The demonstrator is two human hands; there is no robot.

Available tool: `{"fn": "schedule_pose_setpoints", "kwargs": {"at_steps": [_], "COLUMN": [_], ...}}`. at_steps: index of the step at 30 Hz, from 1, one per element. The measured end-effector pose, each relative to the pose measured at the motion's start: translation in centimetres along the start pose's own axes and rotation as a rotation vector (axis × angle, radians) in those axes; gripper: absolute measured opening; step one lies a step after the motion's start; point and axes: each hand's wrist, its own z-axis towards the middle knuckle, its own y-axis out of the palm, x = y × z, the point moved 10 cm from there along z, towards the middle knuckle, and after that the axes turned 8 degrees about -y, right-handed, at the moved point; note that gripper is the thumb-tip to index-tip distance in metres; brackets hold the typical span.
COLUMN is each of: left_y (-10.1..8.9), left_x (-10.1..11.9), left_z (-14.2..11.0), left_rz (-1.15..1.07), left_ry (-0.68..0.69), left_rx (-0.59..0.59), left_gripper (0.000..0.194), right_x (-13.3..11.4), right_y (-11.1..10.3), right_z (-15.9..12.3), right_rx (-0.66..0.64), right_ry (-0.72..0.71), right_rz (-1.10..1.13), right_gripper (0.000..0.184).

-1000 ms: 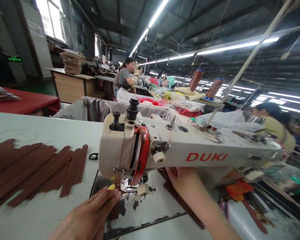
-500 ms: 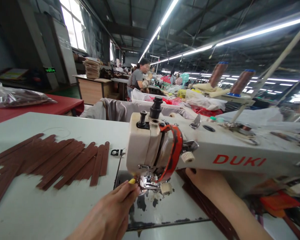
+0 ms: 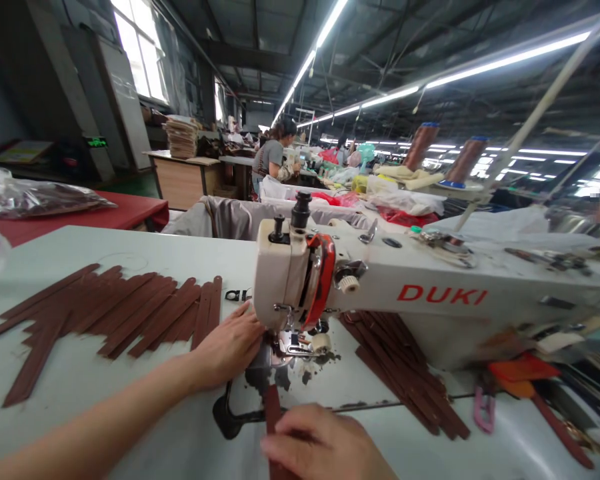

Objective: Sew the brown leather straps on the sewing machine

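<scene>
A: What's at the far left?
B: A clear plastic bag (image 3: 35, 197) with dark contents, on a red table (image 3: 135, 203). Nearer, a spread of brown strips (image 3: 143, 313) overlaps on the pale worktable (image 3: 90, 373).
A: And the left hand?
B: The left hand (image 3: 230, 350) is palm down beside the right end of that spread, its fingers reaching to the left side of the machine head (image 3: 275, 287). I can't tell whether it grasps anything.
A: Anyone behind?
B: A person in a grey top (image 3: 270, 159), at a station in the background.
A: Where's the strip being handled?
B: That single strip (image 3: 273, 407) is in front of the presser foot (image 3: 294, 348), apart from it, pointing away from the wearer. The right hand (image 3: 330, 443) pinches it between thumb and fingers.
A: Further right?
B: A loose pile of strips (image 3: 405, 373) lies under the arm of the sewing machine (image 3: 380, 287), which reads DUKI in red. Behind it stand 2 brown thread cones (image 3: 421, 148).
A: And past the pile?
B: A pink-handled tool (image 3: 485, 410), then a red-orange piece (image 3: 523, 368) just beside it.
</scene>
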Motion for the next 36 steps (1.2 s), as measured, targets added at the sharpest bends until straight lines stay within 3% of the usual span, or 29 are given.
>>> {"fn": "schedule_pose_setpoints", "kwargs": {"at_steps": [2, 4, 8, 10, 13, 17, 25, 29, 36], "left_y": [0.1, -0.5, -2.1, -2.1, -0.8, -0.4, -0.8, -0.8, -1.4], "left_x": [-0.4, -1.3, -2.1, -0.7, 3.0, 5.4, 5.0, 5.3, 5.3], "left_z": [0.3, -0.4, -3.6, -5.1, -6.4, -6.1, -6.0, -5.8, -5.5], "left_rz": [0.021, 0.053, 0.128, 0.122, 0.012, -0.052, -0.062, -0.024, -0.019], "left_ry": [0.033, 0.03, -0.018, 0.008, 0.153, 0.213, 0.225, 0.206, 0.157], "left_rx": [-0.027, -0.025, 0.074, 0.14, 0.148, 0.172, 0.245, 0.228, 0.213], "left_gripper": [0.029, 0.032, 0.052, 0.058, 0.059, 0.058, 0.063, 0.059, 0.051], "right_x": [-0.3, -0.4, -0.1, 0.1, 0.7, 1.3, 1.0, 1.1, 1.3], "right_y": [1.5, 1.6, 1.1, 1.2, 1.7, 2.1, 1.4, 2.1, 1.8], "right_z": [1.1, 1.8, 2.1, 1.9, 1.8, 1.8, 2.0, 1.8, 1.7], "right_rx": [0.043, 0.104, 0.169, 0.177, 0.165, 0.145, 0.231, 0.212, 0.231], "right_ry": [-0.115, -0.187, -0.186, -0.164, -0.116, -0.083, -0.156, -0.181, -0.154], "right_rz": [-0.077, -0.162, -0.235, -0.224, -0.177, -0.14, -0.173, -0.251, -0.241], "right_gripper": [0.024, 0.027, 0.026, 0.025, 0.023, 0.022, 0.025, 0.015, 0.02]}}
